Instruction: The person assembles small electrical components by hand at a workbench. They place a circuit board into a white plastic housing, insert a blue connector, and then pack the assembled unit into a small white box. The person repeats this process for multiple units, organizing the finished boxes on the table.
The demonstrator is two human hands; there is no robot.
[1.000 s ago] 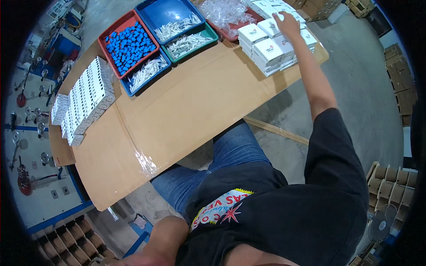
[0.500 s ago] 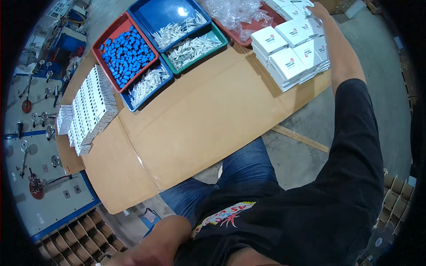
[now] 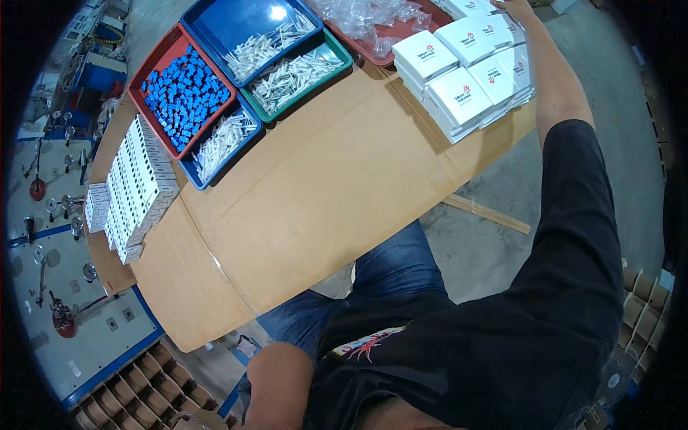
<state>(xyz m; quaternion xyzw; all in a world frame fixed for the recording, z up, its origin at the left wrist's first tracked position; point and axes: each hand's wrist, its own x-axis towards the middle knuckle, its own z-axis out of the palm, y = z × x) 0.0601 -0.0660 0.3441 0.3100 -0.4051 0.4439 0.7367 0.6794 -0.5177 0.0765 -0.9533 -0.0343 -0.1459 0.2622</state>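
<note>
Atop white boxes (image 3: 469, 64), right hand (image 3: 514, 7).

Right hand (image 3: 517, 8) on white boxes (image 3: 469, 68)

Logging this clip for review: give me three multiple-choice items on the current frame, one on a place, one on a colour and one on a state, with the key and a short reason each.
1. Where does the right hand reach?
A. to the stacks of white boxes at the far right of the table
B. into the red tray
C. onto the person's lap

2. What colour are the small pieces that fill the red tray?
A. yellow
B. blue
C. black

3. How is the cardboard tabletop in front of the person?
A. stacked with trays
B. covered by plastic bags
C. bare in its middle

Key: 1 A, the arm stretches up to the white boxes at the picture's top edge. 2 B, the tray holds a heap of blue blocks. 3 C, trays and boxes sit only along the far and left edges.
</note>
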